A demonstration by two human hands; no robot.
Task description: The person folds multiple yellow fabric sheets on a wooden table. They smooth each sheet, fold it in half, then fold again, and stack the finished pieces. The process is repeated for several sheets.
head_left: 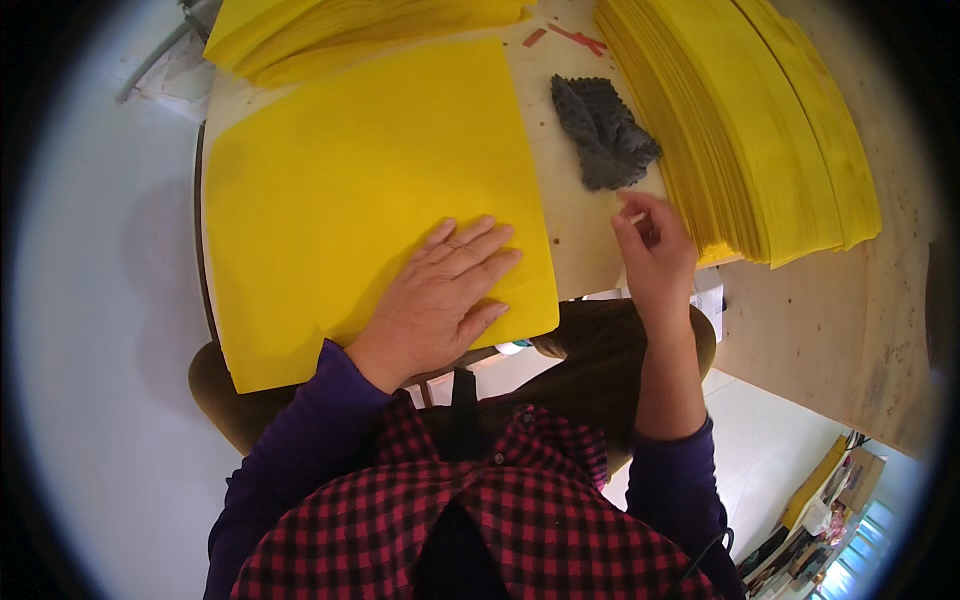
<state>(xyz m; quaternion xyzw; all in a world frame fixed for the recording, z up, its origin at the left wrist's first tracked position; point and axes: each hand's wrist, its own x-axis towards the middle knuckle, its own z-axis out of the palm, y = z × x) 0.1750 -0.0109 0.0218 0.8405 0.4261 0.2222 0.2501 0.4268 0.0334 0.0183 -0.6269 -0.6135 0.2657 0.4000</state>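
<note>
A large yellow cloth sheet (370,170) lies flat on the wooden table. My left hand (440,290) rests palm down on its near right part, fingers stretched and slightly apart. Just right of the sheet's edge, my right hand (655,235) is raised with thumb and forefinger brought together. Whatever might be in that pinch is too small to make out. Beyond its fingertips lies a crumpled dark grey cloth (605,130) with jagged edges.
A tall stack of folded yellow cloth (740,120) stands on the right. More yellow cloth (350,35) is heaped at the far left. Red strips (578,40) lie between them. The wooden tabletop (820,330) extends right. Various goods (820,500) sit in the lower right background.
</note>
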